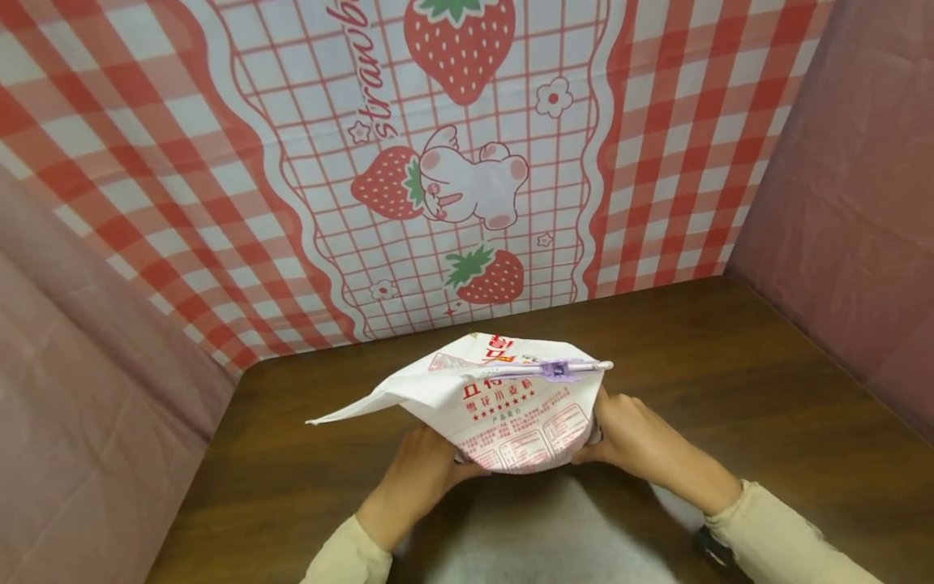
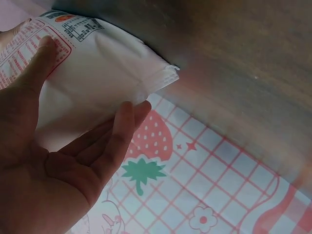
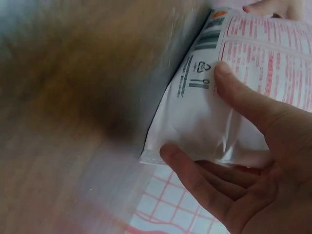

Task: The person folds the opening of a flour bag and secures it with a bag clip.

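Note:
A white flour bag [image 1: 521, 414] with red printing stands in front of me, gripped from both sides. My left hand [image 1: 422, 469] holds its left side, thumb on the printed face and fingers round the lower corner, as the left wrist view shows. On the opposite side my right hand [image 1: 633, 434] grips the bag the same way, its thumb beside the barcode in the right wrist view. Across the folded top runs a pale bag clip [image 1: 511, 371] with a purple piece [image 1: 558, 371] near its right end. A loose white flap [image 1: 357, 407] sticks out to the left.
The brown wooden table [image 1: 700, 349] lies under the bag. A red-checked strawberry cloth [image 1: 452, 195] hangs upright along its back edge. Pink cloth walls [image 1: 854, 203] close in the left and right sides. A small dark object [image 1: 715, 547] shows by the right sleeve.

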`<state>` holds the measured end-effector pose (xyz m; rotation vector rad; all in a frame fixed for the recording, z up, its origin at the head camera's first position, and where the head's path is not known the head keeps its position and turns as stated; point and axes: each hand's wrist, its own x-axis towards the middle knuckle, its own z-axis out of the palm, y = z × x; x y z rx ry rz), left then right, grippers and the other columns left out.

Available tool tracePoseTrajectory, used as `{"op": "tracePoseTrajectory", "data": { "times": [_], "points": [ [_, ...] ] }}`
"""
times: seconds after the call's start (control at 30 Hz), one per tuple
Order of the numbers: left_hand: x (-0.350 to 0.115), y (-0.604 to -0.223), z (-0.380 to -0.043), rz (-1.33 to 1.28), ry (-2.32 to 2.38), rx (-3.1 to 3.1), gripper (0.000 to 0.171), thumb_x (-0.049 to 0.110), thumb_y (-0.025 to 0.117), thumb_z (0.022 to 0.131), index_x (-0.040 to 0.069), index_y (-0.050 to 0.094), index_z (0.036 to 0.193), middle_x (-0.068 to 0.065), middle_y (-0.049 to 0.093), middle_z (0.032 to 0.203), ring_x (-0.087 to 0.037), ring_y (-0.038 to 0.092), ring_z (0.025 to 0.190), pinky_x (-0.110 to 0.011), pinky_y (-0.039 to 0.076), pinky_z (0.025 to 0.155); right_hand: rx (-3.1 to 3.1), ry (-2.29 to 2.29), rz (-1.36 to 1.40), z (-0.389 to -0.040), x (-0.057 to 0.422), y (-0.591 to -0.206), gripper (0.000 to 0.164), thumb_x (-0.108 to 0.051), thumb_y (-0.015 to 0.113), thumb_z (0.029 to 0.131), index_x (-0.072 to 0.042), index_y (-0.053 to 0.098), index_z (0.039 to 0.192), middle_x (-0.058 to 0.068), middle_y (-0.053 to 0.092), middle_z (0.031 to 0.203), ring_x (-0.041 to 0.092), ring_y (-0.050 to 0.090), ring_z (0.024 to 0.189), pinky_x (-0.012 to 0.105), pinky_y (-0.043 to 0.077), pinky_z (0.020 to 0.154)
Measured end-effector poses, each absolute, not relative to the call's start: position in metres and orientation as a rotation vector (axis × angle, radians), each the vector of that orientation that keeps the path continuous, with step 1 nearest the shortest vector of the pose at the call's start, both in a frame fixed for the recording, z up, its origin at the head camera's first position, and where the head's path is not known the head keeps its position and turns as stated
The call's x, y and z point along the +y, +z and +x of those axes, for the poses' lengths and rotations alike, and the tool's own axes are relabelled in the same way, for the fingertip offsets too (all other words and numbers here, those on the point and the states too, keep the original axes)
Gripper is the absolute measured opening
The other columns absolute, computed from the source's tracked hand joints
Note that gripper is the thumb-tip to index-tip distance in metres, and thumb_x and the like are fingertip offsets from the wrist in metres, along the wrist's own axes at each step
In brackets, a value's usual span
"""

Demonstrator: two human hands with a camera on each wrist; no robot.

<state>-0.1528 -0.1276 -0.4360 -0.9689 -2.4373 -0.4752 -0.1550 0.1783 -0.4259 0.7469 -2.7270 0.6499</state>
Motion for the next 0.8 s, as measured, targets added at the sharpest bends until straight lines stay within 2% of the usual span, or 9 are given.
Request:
{"op": "tracePoseTrajectory", "data": {
  "times": [0.3, 0.4, 0.63, 0.8],
  "points": [
    [-0.126, -0.433, -0.165, -1.0, -0.52, -2.464, 0.078, 0.034, 0.09, 0.065, 0.01, 0.053, 0.13, -0.006, 0.064, 0.118, -0.026, 0.062, 0.108, -0.04, 0.052, 0.093, -2.712, 0.662, 0.774, -0.173, 0.181, -0.428, 0.087, -0.03, 0.097, 0.057, -0.001, 0.044, 0.12, 0.002, 0.063, 0.073, 0.015, 0.062, 0.067, 0.039, 0.053, 0.059],
    [-0.126, -0.432, -0.171, -0.998, -0.524, -2.459, 0.077, 0.035, 0.09, 0.064, 0.01, 0.054, 0.127, -0.005, 0.065, 0.116, -0.025, 0.063, 0.106, -0.04, 0.053, 0.091, -2.715, 0.67, 0.781, -0.178, 0.181, -0.428, 0.089, -0.03, 0.097, 0.057, -0.002, 0.043, 0.122, 0.003, 0.064, 0.073, 0.015, 0.062, 0.067, 0.039, 0.053, 0.06],
    [-0.127, -0.431, -0.184, -0.979, -0.546, -2.509, 0.077, 0.035, 0.089, 0.066, 0.01, 0.053, 0.13, -0.006, 0.063, 0.121, -0.025, 0.062, 0.109, -0.039, 0.052, 0.094, -2.743, 0.704, 0.755, -0.193, 0.18, -0.43, 0.09, -0.03, 0.097, 0.056, -0.004, 0.044, 0.123, 0.005, 0.066, 0.076, 0.017, 0.064, 0.07, 0.042, 0.054, 0.063],
    [-0.128, -0.431, -0.195, -0.984, -0.583, -2.524, 0.072, 0.034, 0.089, 0.066, 0.013, 0.056, 0.126, -0.003, 0.065, 0.117, -0.019, 0.065, 0.099, -0.036, 0.054, 0.087, -2.759, 0.685, 0.725, -0.205, 0.178, -0.429, 0.091, -0.032, 0.098, 0.053, -0.003, 0.047, 0.122, 0.009, 0.067, 0.077, 0.022, 0.067, 0.072, 0.045, 0.055, 0.064]
  ]
}}
